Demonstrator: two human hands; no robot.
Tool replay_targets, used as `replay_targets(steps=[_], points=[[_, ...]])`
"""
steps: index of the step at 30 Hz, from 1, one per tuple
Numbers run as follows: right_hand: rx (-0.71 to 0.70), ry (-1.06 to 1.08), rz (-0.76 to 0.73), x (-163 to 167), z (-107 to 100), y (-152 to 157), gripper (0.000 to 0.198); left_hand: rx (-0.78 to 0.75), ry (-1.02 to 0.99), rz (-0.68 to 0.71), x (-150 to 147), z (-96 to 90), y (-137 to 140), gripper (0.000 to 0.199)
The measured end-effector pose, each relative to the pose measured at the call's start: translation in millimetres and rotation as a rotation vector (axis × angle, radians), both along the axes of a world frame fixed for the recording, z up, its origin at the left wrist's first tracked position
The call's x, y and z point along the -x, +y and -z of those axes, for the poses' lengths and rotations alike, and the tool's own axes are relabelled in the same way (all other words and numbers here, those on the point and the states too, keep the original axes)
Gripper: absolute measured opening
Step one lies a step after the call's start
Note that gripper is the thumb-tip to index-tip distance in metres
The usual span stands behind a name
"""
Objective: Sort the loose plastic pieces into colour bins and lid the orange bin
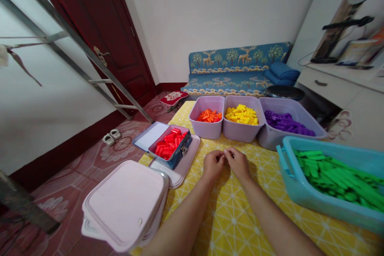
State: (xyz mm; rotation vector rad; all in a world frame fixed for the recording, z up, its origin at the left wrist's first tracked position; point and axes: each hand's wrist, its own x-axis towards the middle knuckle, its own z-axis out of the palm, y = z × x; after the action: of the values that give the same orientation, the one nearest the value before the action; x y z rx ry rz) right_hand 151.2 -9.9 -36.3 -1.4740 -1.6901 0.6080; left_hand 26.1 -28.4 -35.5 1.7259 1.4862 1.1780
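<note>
Closely paired over yellow tablecloth (222,224), curled fingers (219,156) face a sofa (229,79), their hold unclear.

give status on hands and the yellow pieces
Left hand and right hand close together, grip hidden. Yellow pieces in tub ahead. Lids at left, clear of hands.

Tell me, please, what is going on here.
A person's left hand and right hand are close together over a yellow-and-white patterned tablecloth; whether they pinch anything cannot be made out. Beyond them, three lilac plastic bins hold orange pieces, yellow pieces and purple pieces. Red pieces lie in an open dark blue box to the left, and green pieces in a turquoise plastic tub to the right.
</note>
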Motion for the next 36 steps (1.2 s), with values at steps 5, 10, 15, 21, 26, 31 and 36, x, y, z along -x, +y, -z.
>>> replay_targets(steps=[5, 10, 15, 21, 26, 31, 36], points=[[-0.016, 0.019, -0.018, 0, 0, -2, 0.029, -0.003, -0.002, 0.014, 1, 0.3, 0, 0.022], [-0.010, 0.026, -0.027, -1, 0, -2, 0.026, -0.005, -0.015, 0.021, 1, 2.5, 0, 0.022], [-0.020, 0.050, -0.036, -1, 1, -3, 0.027, -0.014, -0.021, 0.018, 1, 3.4, 0, 0.023], [-0.029, 0.070, -0.042, -1, 1, -4, 0.028, -0.017, -0.040, 0.046, 2, 4.5, -1, 0.023], [-0.028, 0.071, -0.037, -1, 1, -4, 0.027, -0.008, -0.056, 0.049, 2, 2.0, -1, 0.024], [-0.033, 0.084, -0.047, -3, 5, -2, 0.028, -0.004, -0.041, 0.017, 1, -3.0, -2, 0.023], [-0.029, 0.077, -0.043, -4, 13, 4, 0.032, 0.003, -0.034, 0.031, 2, -2.4, -4, 0.022]])
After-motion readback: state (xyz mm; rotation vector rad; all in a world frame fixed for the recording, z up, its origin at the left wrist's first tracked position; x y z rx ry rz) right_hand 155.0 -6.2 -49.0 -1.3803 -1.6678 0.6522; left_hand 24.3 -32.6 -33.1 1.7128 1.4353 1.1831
